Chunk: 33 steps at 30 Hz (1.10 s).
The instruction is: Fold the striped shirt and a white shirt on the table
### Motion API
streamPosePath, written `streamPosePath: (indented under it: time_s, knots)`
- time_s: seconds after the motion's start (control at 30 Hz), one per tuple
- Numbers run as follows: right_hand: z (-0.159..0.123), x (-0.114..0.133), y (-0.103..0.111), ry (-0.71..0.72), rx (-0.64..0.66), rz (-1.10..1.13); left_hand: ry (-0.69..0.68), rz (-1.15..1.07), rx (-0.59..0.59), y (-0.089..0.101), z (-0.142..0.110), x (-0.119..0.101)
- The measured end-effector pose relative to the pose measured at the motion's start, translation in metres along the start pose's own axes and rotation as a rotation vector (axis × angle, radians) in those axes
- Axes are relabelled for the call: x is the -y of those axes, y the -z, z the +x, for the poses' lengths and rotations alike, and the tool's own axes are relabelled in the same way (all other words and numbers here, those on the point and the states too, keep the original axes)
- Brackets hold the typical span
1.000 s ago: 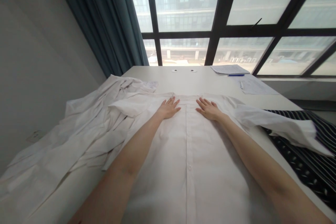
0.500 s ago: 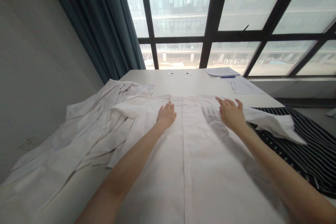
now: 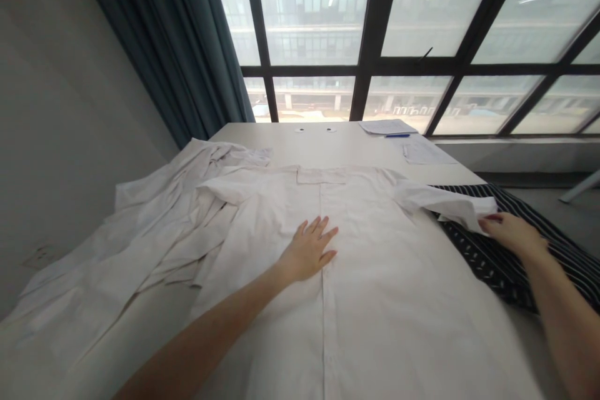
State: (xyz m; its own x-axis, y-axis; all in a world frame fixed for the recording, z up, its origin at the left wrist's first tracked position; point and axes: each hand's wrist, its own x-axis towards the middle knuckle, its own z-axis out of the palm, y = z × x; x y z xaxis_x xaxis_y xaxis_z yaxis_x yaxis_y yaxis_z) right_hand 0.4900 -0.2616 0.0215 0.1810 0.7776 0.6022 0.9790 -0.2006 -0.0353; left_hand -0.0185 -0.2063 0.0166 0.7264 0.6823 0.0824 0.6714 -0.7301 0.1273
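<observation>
A white button-up shirt [image 3: 375, 275] lies spread flat, front up, on a white table [image 3: 337, 147], collar toward the window. My left hand [image 3: 309, 249] rests flat on the shirt's chest beside the button placket, fingers stretched out. My right hand [image 3: 510, 232] is at the right edge of the table, fingers closed on the end of the shirt's right sleeve [image 3: 450, 203], which stretches out sideways over a dark striped garment [image 3: 539, 262].
A heap of crumpled white clothing [image 3: 140, 231] covers the table's left side. Papers [image 3: 387, 126] and a blue pen [image 3: 397, 135] lie at the far right corner. A teal curtain [image 3: 178, 44] hangs left of large windows.
My left hand slid from near the collar down toward me onto the chest. My right hand left the collar area, moved out right and took hold of the sleeve's end.
</observation>
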Motion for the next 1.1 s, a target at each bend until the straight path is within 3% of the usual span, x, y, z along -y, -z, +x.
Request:
streamPosePath:
  time_s: [0.1,0.2,0.27,0.33,0.4,0.43,0.5,0.53,0.6,0.7,0.87,0.93,1.03,1.1]
  knots:
    - [0.007,0.017,0.011,-0.125,-0.174,0.069,0.008,-0.062,-0.047,-0.002,0.001,0.001]
    - [0.020,0.050,0.040,-0.131,-0.344,0.129,0.007,-0.220,-0.116,-0.003,0.002,0.003]
    - [0.025,0.087,0.063,-0.029,-0.415,0.192,0.035,-0.419,-0.188,-0.003,0.003,0.007]
    - [0.021,0.135,0.083,0.186,-0.491,0.355,0.110,-0.706,-0.274,0.000,0.003,0.011]
    - [0.005,0.186,0.098,0.355,-0.379,0.407,0.222,-1.069,-0.324,0.004,0.000,0.014]
    - [-0.004,0.210,0.104,0.483,-0.241,0.443,0.277,-1.268,-0.325,0.006,-0.003,0.015]
    - [-0.024,0.251,0.113,0.749,0.210,0.607,0.352,-1.600,-0.305,0.010,-0.013,0.015]
    - [-0.032,0.265,0.115,0.817,0.356,0.675,0.369,-1.704,-0.296,0.011,-0.019,0.015]
    - [-0.041,0.281,0.114,0.852,0.509,0.768,0.374,-1.790,-0.304,0.013,-0.033,0.013]
    - [-0.041,0.277,0.093,0.717,0.485,0.780,0.400,-1.780,-0.344,0.011,-0.049,0.012]
    - [-0.030,0.231,0.024,0.379,0.345,0.548,0.436,-1.653,-0.446,0.007,-0.054,0.017]
    - [-0.028,0.212,0.003,0.305,0.333,0.522,0.414,-1.636,-0.487,0.006,-0.054,0.018]
    - [-0.027,0.189,-0.013,0.247,0.329,0.535,0.404,-1.621,-0.529,0.004,-0.058,0.023]
    - [-0.026,0.180,-0.016,0.196,0.316,0.552,0.406,-1.600,-0.487,0.004,-0.062,0.029]
